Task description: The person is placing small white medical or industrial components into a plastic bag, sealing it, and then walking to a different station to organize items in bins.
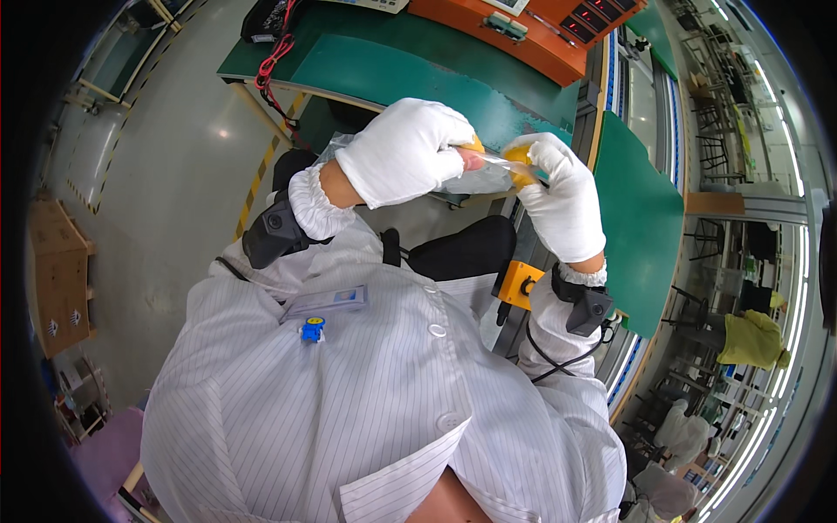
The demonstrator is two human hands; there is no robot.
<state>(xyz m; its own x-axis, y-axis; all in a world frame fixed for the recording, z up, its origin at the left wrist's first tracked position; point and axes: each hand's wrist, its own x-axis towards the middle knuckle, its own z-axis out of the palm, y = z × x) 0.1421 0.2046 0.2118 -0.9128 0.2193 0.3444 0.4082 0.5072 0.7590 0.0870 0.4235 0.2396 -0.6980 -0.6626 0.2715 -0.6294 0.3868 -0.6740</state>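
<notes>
Both my hands wear white gloves with yellow covers on some fingertips. My left hand [403, 155] is closed, its thumb and fingers pinching the edge of a clear plastic bag [479, 180]; the bare thumb tip shows. Close by on the right, my right hand [562, 193] is also closed and grips the bag's other end between yellow-covered fingertips. A shiny stretch of the plastic spans the small gap between the hands, slightly blurred. The bag hangs over my lap, just in front of the green table's near edge. Whether anything is inside it cannot be made out.
Ahead lies a green-topped table [366, 70] with an orange instrument box [488, 35] and red and black cables [277, 61]. At right, a green side surface [641, 227] adjoins a conveyor line. A yellow switch box [520, 283] sits below my right hand. Cartons [59, 275] stand far left.
</notes>
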